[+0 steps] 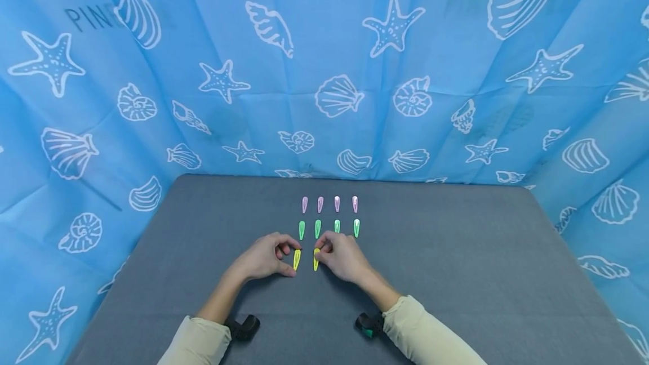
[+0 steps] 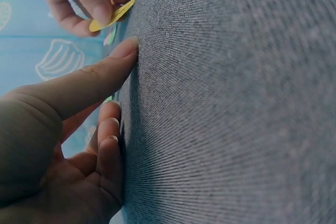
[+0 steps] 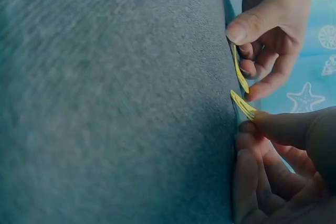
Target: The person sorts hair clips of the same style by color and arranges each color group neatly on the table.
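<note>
Two yellow snap hair clips lie near each other in the head view. My left hand (image 1: pixel 261 258) spans the left yellow hair clip (image 1: pixel 297 260), thumb at its near end and index finger at its far end. The right yellow hair clip (image 1: pixel 316 264) is pinched between thumb and fingertips of my right hand (image 1: pixel 345 256). In the right wrist view, this right clip (image 3: pixel 242 104) slants with one end by the cloth, and the left clip (image 3: pixel 240 69) sits between the left thumb and index finger. The left thumb (image 2: pixel 89 85) reaches the cloth in the left wrist view.
Beyond the hands, several green hair clips (image 1: pixel 318 228) form a row, one partly covered by the right hand. Farther back runs a row of several pink hair clips (image 1: pixel 320 204). Grey cloth (image 1: pixel 446 263) covers the table; a blue shell-patterned curtain (image 1: pixel 324 66) surrounds it.
</note>
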The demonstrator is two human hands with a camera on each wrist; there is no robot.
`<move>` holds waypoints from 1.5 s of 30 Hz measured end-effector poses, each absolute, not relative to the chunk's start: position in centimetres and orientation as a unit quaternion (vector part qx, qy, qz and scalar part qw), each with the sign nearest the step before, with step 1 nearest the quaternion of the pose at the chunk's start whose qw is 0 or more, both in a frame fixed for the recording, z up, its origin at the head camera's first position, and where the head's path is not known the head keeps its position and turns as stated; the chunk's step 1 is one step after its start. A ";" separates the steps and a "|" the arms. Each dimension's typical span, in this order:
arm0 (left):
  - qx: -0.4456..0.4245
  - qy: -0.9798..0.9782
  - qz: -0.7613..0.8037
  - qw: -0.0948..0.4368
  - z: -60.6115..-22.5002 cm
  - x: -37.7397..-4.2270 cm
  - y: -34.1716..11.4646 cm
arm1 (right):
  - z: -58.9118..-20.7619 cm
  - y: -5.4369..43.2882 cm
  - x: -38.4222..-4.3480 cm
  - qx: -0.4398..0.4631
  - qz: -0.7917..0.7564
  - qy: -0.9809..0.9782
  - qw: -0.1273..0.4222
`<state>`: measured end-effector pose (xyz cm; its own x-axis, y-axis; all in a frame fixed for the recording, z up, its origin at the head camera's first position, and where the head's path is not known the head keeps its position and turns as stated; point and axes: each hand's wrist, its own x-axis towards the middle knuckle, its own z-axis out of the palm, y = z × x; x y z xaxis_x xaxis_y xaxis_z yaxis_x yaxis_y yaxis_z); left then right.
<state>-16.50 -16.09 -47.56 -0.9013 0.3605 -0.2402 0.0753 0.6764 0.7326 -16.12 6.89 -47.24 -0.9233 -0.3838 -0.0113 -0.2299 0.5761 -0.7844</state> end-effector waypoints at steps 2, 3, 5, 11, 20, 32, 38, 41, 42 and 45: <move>0.124 0.897 0.382 0.184 -47.5 -16.5 -16.1 | -47.4 6.8 -16.1 -0.176 -0.416 0.888 0.082; 0.125 0.897 0.383 0.183 -47.5 -16.5 -16.1 | -47.5 6.8 -16.1 -0.179 -0.412 0.890 0.076; 0.126 0.896 0.384 0.183 -47.6 -16.5 -16.1 | -47.6 6.7 -16.1 -0.182 -0.401 0.895 0.066; 0.129 0.897 0.383 0.181 -47.8 -16.5 -16.1 | -47.5 6.7 -15.9 -0.184 -0.389 0.901 0.057; 0.124 0.899 0.377 0.185 -47.9 -16.3 -16.1 | -45.5 7.8 -14.3 -0.229 -0.302 0.925 0.010; 0.118 0.900 0.377 0.185 -47.9 -16.2 -15.9 | -45.1 11.8 -12.1 -0.240 -0.166 0.956 -0.018; 0.120 0.900 0.375 0.186 -47.8 -16.2 -16.0 | -45.6 14.3 -11.1 -0.238 -0.145 0.960 -0.031; 0.124 0.901 0.374 0.184 -47.7 -16.3 -16.0 | -45.8 15.7 -10.6 -0.235 -0.140 0.961 -0.031; 0.126 0.901 0.373 0.183 -47.6 -16.2 -16.0 | -45.9 16.1 -10.4 -0.233 -0.139 0.962 -0.029; 0.127 0.900 0.376 0.183 -47.5 -16.2 -16.0 | -46.0 17.4 -9.9 -0.220 -0.142 0.965 -0.021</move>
<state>-16.22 -16.04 -47.52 -0.9009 0.3658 -0.2336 0.0909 0.6853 0.7225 -9.93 17.43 -46.01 -0.9020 -0.4193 0.1028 -0.4312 0.8627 -0.2642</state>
